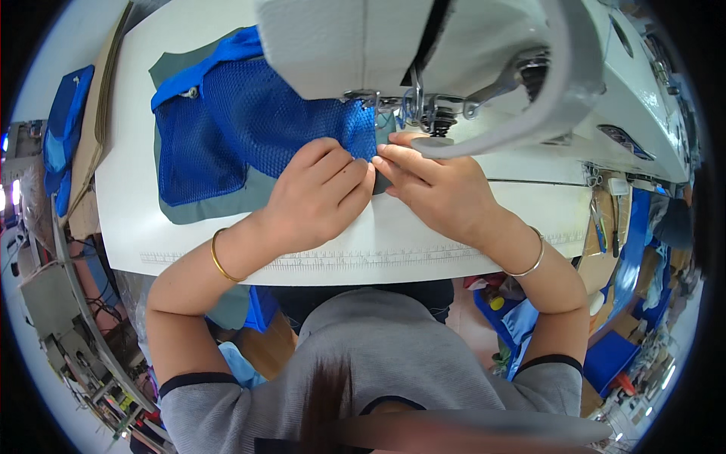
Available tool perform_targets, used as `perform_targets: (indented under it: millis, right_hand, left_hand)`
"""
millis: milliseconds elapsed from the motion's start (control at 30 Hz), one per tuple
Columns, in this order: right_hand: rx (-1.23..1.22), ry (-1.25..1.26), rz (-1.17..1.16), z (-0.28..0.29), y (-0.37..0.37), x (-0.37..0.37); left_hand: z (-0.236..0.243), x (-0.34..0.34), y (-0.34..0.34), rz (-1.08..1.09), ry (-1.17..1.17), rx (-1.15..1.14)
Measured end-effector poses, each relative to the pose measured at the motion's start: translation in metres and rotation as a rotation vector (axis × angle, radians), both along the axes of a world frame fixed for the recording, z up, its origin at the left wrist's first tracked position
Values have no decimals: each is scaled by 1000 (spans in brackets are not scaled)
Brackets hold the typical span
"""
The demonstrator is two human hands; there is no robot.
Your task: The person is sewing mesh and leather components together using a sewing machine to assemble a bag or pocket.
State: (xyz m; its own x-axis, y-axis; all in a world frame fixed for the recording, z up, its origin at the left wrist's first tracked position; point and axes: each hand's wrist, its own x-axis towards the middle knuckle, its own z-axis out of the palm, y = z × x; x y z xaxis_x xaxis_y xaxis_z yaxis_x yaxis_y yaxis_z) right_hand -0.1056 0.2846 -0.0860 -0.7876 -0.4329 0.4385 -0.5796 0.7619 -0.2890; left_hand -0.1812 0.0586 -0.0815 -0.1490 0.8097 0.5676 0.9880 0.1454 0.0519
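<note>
A blue mesh piece [272,136] with a blue band lies on grey fabric [181,212] on the white sewing table [136,227]. Its right end is under the sewing machine's head [318,45], beside the presser foot area [416,110]. My left hand [321,193] has curled fingers pinching the fabric's near edge at that end. Just right of it, my right hand [435,189] holds the same edge with fingers bent together, the fingertips close to those of my left hand. The needle tip and part of my right fingers are hidden by the machine.
Scissors and tools [601,223] lie at the table's right side. A cardboard stack [98,121] and folded blue pieces [64,129] stand at the left. Blue bins [609,359] sit low at the right. A ruler strip [265,259] runs along the table's front edge.
</note>
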Motion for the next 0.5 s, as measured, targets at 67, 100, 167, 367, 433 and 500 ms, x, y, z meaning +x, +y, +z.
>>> perform_targets:
  millis: [67,100,167,367,433,500]
  right_hand:
    - [24,-32,-11,2,0,0]
    - [26,-33,-1,5,-1,-1]
    - [10,-28,4,8,-1,-7]
    - [144,-33,-41,0,8,-14]
    - [147,-23,-50,-4,10,-20]
    - [40,-45,-35,-7,12,-26]
  left_hand:
    - [0,-3,0,14,5,0]
    - [0,-5,1,10,15,15]
    - [-2,-7,1,17,24,19]
    - [-3,-23,7,6,23,60]
    - [-3,-28,7,7,11,43]
    - [-3,-32,8,4,0,24]
